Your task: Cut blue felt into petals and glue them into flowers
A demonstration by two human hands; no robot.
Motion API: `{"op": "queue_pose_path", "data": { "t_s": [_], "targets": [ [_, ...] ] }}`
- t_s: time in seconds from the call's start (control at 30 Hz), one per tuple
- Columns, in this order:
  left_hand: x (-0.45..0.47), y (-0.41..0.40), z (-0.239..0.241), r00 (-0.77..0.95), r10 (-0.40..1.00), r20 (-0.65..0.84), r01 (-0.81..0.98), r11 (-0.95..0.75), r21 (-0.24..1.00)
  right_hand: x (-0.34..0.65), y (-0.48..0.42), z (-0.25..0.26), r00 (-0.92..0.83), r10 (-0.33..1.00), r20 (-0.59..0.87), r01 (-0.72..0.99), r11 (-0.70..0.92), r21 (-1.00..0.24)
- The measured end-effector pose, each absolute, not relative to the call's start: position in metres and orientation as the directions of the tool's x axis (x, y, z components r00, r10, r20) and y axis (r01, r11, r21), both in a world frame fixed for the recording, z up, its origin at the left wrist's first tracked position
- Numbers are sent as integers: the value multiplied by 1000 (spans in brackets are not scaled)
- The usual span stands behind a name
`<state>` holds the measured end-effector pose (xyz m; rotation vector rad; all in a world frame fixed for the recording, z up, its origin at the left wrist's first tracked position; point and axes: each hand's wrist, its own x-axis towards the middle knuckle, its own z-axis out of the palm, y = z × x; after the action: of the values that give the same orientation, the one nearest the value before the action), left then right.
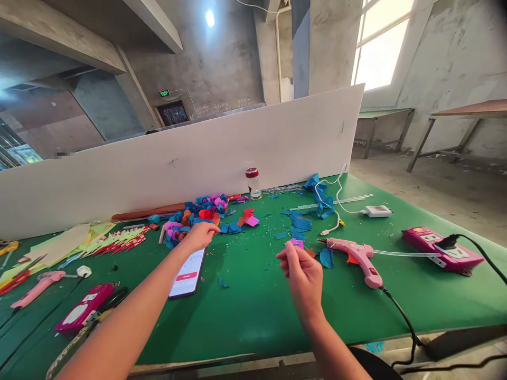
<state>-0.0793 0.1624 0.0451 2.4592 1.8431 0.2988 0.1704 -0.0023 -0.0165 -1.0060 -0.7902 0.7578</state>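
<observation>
Left hand (199, 236): can't tell. Right hand (304, 275): pressed together, could be burned if hot-glue gun (359, 249) at 3 o'clock is brushed.

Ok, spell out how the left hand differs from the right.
Place: the left hand is by the flowers and phone; the right hand is by a glue gun.
Pose: the left hand is palm down, reaching out; the right hand is curled, thumb uppermost.
Both are bare; whether either grips something small is unclear.
</observation>
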Motion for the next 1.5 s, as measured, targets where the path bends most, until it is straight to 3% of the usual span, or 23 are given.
{"op": "queue_pose_path", "data": {
  "t_s": [0.23,0.73,0.93,1.07,1.27,1.5],
  "targets": [
    [-49,199,15,274,962,15,957,-274,98,188,5,-12,636,756,156,-280,414,-866],
    [-9,245,18,337,931,-140,941,-329,76,178,5,-19,534,835,134,-278,323,-905],
    [23,246,21,360,933,-8,932,-359,50,152,-3,-21,390,898,203,-206,300,-931],
    [48,223,26,444,887,128,885,-457,92,145,-8,-21,373,865,334,-76,388,-919],
    [93,205,0,608,794,9,784,-602,149,144,-8,-19,402,833,381,-12,421,-907],
    [87,237,-1,532,846,-22,846,-530,61,153,-8,-14,405,838,364,-31,411,-911]
  ]
}}
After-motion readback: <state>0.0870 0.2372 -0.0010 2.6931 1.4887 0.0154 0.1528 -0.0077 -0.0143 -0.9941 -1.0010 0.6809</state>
